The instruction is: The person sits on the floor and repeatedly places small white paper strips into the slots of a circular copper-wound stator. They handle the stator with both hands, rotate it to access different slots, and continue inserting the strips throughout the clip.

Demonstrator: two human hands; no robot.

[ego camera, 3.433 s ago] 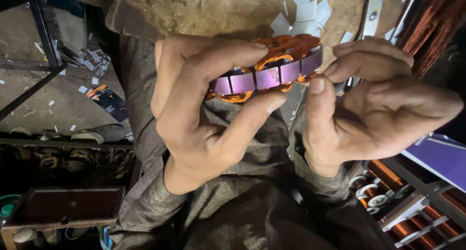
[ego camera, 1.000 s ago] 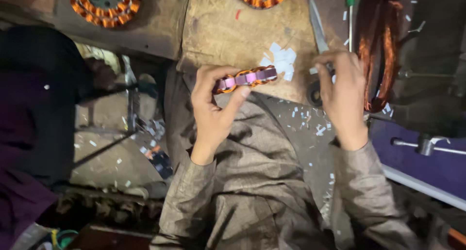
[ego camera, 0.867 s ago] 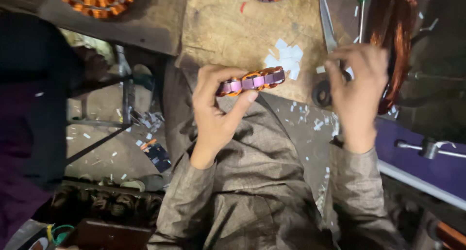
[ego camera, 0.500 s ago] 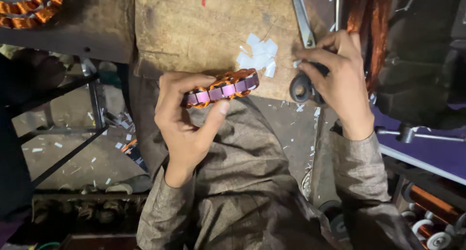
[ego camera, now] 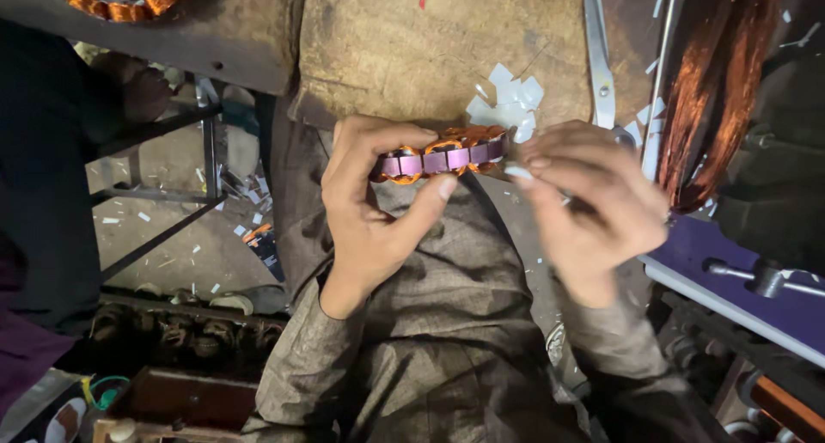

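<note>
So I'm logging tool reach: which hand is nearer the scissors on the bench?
Right. The right hand is just below the scissors, almost under their handle end; the left hand holds the stator, further left.

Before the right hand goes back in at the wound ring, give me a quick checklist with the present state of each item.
1. Left hand grips the wound ring, thumb under, fingers over: ok.
2. Ring edge with pink segments and copper coils faces the camera: ok.
3. Right hand holds a small white slip at its fingertips, close to the ring's right end: ok, though blurred.
4. Slip touching the ring or apart: cannot tell.
5. Spare white paper pieces lie on the wooden block just behind the ring: ok.
6. Scissors lie on the bench beside the right hand, blades away from the hands: ok.
</note>
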